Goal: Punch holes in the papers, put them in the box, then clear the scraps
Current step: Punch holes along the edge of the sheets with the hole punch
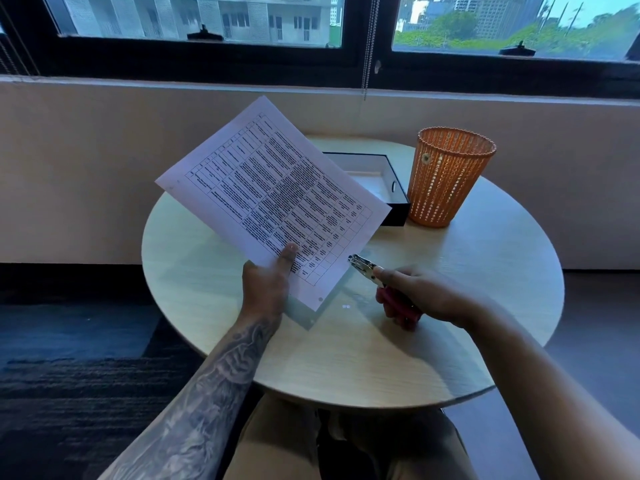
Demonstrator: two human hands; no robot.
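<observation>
The white printed sheet of paper with a black-ruled table [273, 195] is being held up over the round pale wooden table [485, 271], tilted, with its long axis running from the upper left down to the lower right. One punched hole is showing near its lowest corner. The left hand [266, 285] is pinching the sheet along its near edge, thumb pressed on the printed face and the other fingers hidden behind the paper.

The relation that matters is lying along the sheet's right-hand near edge: the small metal hole punch with red handles [377, 285] is pointing its silver head up and left at that edge, just beside it, and whether it is touching is hard to tell. The right hand [426, 296] is wrapped around the red handles, and is the nearer hand to that edge; how far the handles are squeezed is hidden by the fingers.

Two tiny white paper scraps [345, 306] are lying on the table between the hands. Beyond the sheet, the open black box with a white lining [391, 188] is sitting partly hidden behind the paper, so its contents are not fully visible. Touching or just beside its right side is standing the orange perforated plastic waste basket [446, 178], upright.
</observation>
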